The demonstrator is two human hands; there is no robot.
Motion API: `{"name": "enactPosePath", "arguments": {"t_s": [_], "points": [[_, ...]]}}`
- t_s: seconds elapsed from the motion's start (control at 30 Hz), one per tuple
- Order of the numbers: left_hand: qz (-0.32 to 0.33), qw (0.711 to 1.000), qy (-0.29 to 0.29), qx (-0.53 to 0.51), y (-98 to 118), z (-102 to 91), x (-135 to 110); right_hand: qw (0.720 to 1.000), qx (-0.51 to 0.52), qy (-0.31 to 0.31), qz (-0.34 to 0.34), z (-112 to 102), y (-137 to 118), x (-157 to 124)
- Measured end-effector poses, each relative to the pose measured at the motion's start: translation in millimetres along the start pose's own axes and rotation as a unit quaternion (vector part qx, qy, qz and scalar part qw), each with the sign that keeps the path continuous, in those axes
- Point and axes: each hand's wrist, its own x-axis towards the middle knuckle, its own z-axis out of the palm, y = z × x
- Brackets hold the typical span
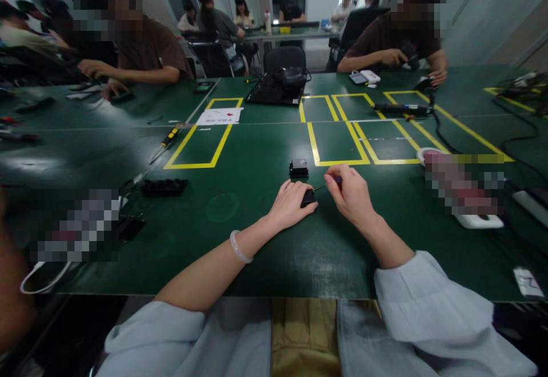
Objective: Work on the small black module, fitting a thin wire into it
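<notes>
My left hand (292,205) is closed around a small black block-shaped part (307,197), pressing it against the green table. A dark-handled screwdriver (338,180) is gripped in my right hand (351,195). Its thin shaft points left, and the tip meets or nearly meets the side of the black part; I cannot tell which. Just beyond my left hand sits a second black block-shaped piece (298,167), upright on the table. My fingers hide much of the held part.
A black strip-shaped part (164,187) and a yellow-black screwdriver (170,137) lie to the left. At right rests a white-edged object (479,221), partly blurred. Yellow tape (342,163) marks rectangles on the green table (257,263). Two people work across from me; cables (528,103) lie far right.
</notes>
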Motion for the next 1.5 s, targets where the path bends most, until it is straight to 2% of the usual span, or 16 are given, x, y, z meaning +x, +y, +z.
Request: {"name": "enactPosePath", "arguments": {"t_s": [0.47,0.7,1.0,1.23,1.5], "points": [[0.005,1.0,-0.009,0.001,1,-1.7,-2,1.0,-0.016,-0.011,0.006,0,0,-1],[0.007,1.0,-0.019,-0.008,2,-4.5,-3,0.998,-0.055,-0.014,0.009,1,1,0],[0.056,0.996,-0.067,-0.015,-10,-17.3,-10,0.997,-0.077,-0.018,0.005,1,3,1],[0.053,0.996,-0.067,-0.033,-16,-28.4,-12,0.997,-0.076,-0.019,-0.008,1,3,0],[0.049,0.996,-0.063,-0.041,-19,-28.1,-10,0.998,-0.064,-0.02,-0.005,0,0,2]]}}
